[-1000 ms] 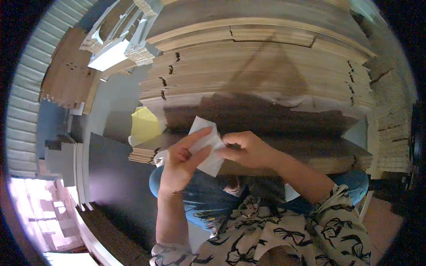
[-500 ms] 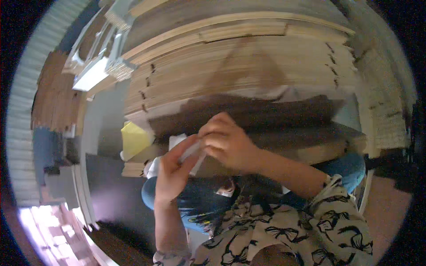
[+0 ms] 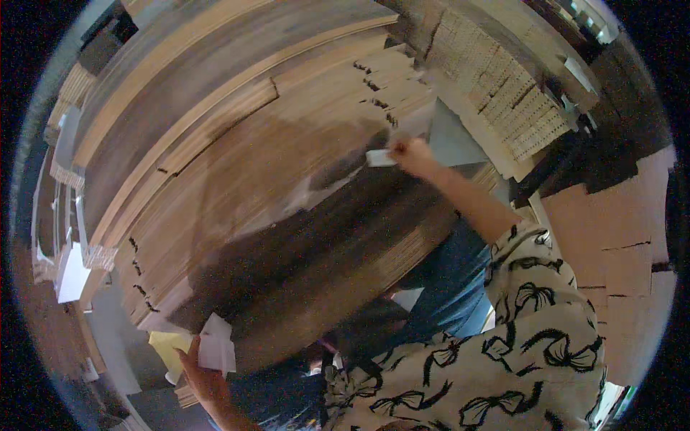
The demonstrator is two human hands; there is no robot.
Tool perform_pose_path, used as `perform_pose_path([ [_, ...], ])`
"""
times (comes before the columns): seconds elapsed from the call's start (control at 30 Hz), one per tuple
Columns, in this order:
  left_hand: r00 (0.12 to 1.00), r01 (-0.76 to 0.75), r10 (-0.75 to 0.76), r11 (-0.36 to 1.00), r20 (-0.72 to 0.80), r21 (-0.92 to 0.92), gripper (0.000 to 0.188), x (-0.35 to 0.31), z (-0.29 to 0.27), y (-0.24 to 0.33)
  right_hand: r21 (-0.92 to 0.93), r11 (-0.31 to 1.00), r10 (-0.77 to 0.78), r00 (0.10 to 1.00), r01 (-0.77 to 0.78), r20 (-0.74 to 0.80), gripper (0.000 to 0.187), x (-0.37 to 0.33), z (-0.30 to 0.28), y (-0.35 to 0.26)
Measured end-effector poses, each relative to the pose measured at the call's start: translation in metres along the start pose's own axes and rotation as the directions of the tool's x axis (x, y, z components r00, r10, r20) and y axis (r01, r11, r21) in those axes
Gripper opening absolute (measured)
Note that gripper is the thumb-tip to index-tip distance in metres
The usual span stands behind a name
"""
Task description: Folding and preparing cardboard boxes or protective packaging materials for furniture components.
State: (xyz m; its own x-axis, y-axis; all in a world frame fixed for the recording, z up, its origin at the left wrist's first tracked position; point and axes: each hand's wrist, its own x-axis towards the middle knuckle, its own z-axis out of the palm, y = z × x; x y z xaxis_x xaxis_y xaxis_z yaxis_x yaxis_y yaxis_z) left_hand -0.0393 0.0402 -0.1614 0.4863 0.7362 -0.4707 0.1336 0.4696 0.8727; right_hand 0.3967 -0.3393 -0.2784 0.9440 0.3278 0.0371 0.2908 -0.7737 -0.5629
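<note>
Head view, change: I see the two hands now well apart, where half a second ago they met over white paper near the middle of the frame; the view has also swung round. I judge that the joint handling has given way to each hand having its own piece.
Right hand: the right hand (image 3: 411,154), right of centre in the upper half, is curled and pinching a white slip.
White slip: the white slip (image 3: 379,159) juts from the left side of those fingers, over the far part of the cardboard stack (image 3: 266,158).
Left hand: the left hand (image 3: 205,381), lower left, has its visible fingers up beside a folded white paper; I cannot tell whether it grips or only touches.
Folded white paper: the folded white paper (image 3: 218,346) lies just right of those fingertips, at the stack's near left corner.
Yellow sheet: the yellow sheet (image 3: 167,346) shows just left of the left hand.
</note>
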Motion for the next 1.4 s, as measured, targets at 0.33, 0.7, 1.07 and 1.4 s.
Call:
perform_pose_path([
  [0.33, 0.997, -0.052, 0.043, 0.990, 0.068, 0.130, 0.042, 0.000, 0.039, 0.011, 0.146, 0.983, -0.044, 0.923, 0.108, -0.383, 0.019, 0.070, -0.020, 0.128],
  [0.7, 0.979, -0.091, 0.200, 0.592, -0.036, 0.801, 0.041, -0.050, 0.114, 0.037, -0.033, 0.883, 0.409, 0.803, -0.468, -0.434, 0.042, 0.071, -0.054, 0.124],
  [1.07, 0.979, -0.138, 0.201, 0.517, 0.037, 0.845, 0.041, -0.046, 0.092, 0.034, 0.653, 0.627, 0.677, 0.712, -0.426, -0.186, 0.034, 0.078, -0.059, 0.113],
  [1.4, 0.845, -0.468, 0.534, 0.732, 0.009, 0.495, 0.048, -0.073, 0.082, 0.066, -0.594, 0.659, 0.477, 0.867, -0.461, -0.144, 0.029, 0.066, -0.149, 0.230],
])
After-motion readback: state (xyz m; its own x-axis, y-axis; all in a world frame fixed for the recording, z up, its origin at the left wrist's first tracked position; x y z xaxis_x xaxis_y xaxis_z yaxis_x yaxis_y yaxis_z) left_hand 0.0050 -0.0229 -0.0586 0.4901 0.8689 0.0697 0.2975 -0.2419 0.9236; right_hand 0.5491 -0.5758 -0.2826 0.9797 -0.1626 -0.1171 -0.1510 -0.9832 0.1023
